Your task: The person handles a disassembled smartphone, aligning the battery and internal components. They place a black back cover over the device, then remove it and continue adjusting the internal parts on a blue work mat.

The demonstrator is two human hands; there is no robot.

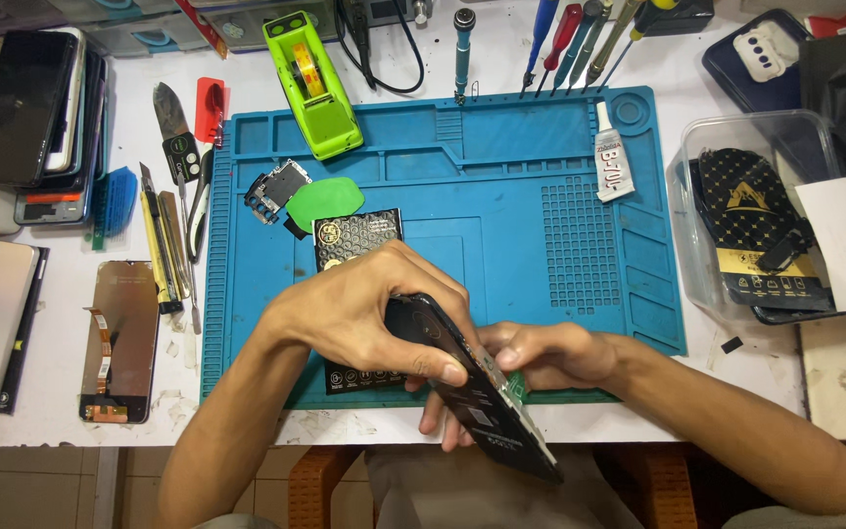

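Note:
A black opened smartphone is held tilted over the front edge of the blue work mat. My left hand grips its upper end from above, fingers curled over the edge. My right hand supports it from behind and below, fingers under the body. A black battery with a gold dotted pattern lies on the mat, partly under my left hand. Beside it lie a green oval pick and a small metal phone part.
A green tape dispenser, a glue tube and screwdrivers sit at the mat's far edge. Stacked phones, a loose screen, and hand tools lie left. A clear box with battery packs stands right.

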